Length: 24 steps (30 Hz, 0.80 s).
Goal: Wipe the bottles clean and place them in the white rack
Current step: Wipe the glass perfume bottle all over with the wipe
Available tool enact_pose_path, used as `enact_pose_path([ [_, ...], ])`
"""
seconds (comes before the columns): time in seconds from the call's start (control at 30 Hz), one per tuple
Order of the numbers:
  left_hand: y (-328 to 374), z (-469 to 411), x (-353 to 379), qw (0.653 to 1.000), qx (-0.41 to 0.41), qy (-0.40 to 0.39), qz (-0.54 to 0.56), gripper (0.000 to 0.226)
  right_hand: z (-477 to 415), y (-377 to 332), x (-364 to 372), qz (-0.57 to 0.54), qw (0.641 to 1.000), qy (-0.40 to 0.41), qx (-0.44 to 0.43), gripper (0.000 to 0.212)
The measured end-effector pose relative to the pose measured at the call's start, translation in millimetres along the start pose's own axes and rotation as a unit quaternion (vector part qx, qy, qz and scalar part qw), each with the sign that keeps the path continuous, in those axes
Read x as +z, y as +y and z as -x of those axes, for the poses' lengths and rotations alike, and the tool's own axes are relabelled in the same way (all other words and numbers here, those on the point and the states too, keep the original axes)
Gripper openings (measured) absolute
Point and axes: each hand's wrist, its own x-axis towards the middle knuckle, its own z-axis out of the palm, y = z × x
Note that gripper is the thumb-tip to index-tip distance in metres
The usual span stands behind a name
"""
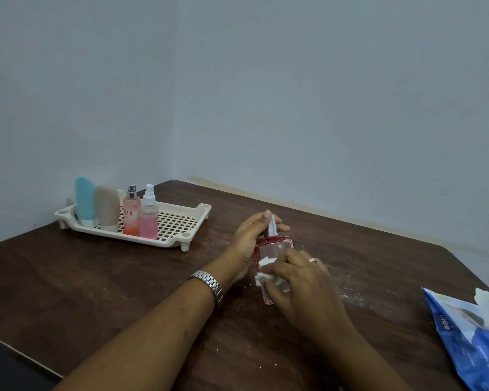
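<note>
While left grip (249,238) clasps red bottle (274,249), right grip (297,280) pinches tissue (266,262) against glass.

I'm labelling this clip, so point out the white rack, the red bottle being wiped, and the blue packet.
white rack (178,221), head view, bare grid floor.
red bottle (274,247), head view, clear shoulder under the sprayer.
blue packet (463,359), head view, blue front panel.
</note>
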Motion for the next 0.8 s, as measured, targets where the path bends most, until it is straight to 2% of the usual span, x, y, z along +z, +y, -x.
enact_pose_path([
  [0.17, -2, -3, -2, 1.000, 0.000, 0.013, -0.001, 0.026, 2, -1, 0, 0.005, 0.998, -0.055, 0.001, 0.015],
  [0.27, -1, -3, -4, 0.999, 0.010, 0.021, -0.030, 0.025, 2, 4, -3, 0.009, 0.992, -0.122, 0.005, 0.023],
  [0.37, 0, -4, -6, 0.998, 0.018, 0.033, -0.048, 0.026, 0, 8, -13, -0.160, 0.968, -0.187, 0.053, 0.026],
  [0.47, -1, -5, -5, 0.998, 0.019, 0.036, -0.050, 0.027, -4, 16, -22, -0.338, 0.926, -0.114, 0.122, 0.024],
  [0.53, -2, -4, -5, 0.998, 0.017, 0.032, -0.054, 0.027, -6, 22, -25, -0.423, 0.888, -0.054, 0.174, 0.009],
  [0.57, -2, -3, -5, 0.998, 0.016, 0.029, -0.057, 0.027, -7, 25, -26, -0.447, 0.872, -0.025, 0.199, 0.008],
  [0.6, -2, -3, -4, 0.998, 0.014, 0.025, -0.058, 0.027, -7, 30, -25, -0.455, 0.862, 0.003, 0.221, 0.018],
  [0.63, -2, -2, -4, 0.998, 0.014, 0.022, -0.060, 0.027, -6, 33, -24, -0.450, 0.862, 0.028, 0.234, 0.025],
  [0.7, -2, -2, -3, 0.998, 0.017, 0.018, -0.064, 0.028, -6, 37, -22, -0.387, 0.889, 0.064, 0.238, 0.031],
  [0.8, -1, 0, -3, 0.997, 0.021, 0.015, -0.072, 0.028, -6, 37, -19, -0.336, 0.906, 0.074, 0.246, 0.035],
])
